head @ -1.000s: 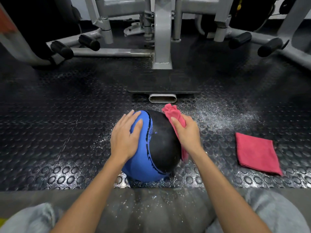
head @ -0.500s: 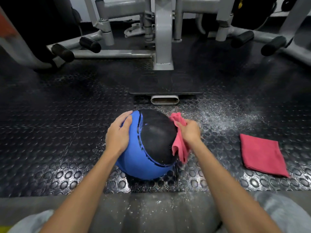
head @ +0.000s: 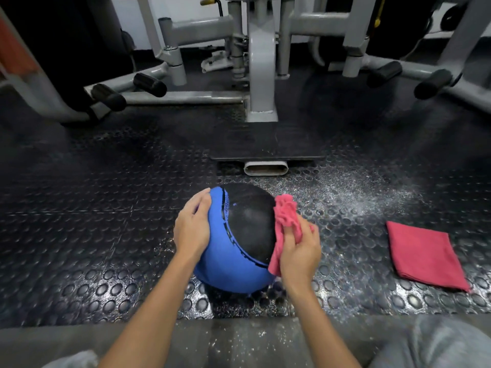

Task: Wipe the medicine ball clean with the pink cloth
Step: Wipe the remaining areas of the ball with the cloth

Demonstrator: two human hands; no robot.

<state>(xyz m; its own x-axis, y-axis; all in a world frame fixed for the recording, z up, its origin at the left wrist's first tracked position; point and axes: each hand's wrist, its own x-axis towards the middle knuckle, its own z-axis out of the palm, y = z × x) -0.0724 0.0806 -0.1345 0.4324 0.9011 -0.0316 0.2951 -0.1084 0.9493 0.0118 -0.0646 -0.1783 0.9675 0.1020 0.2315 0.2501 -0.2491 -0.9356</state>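
A blue and black medicine ball (head: 239, 240) sits on the studded rubber floor just in front of me. My left hand (head: 192, 228) lies flat against the ball's blue left side, fingers spread and curved over it. My right hand (head: 299, 248) grips a crumpled pink cloth (head: 285, 221) and presses it against the ball's black right side. Part of the cloth hangs down below the hand.
A second pink cloth (head: 422, 256), folded flat, lies on the floor to the right. White powder (head: 358, 197) is scattered over the floor right of the ball. A grey gym machine frame (head: 261, 75) with black padded rollers stands behind.
The ball has rolled slightly, showing more of its black half on top. My right hand with the cloth has slid down and back up along the ball's right side.
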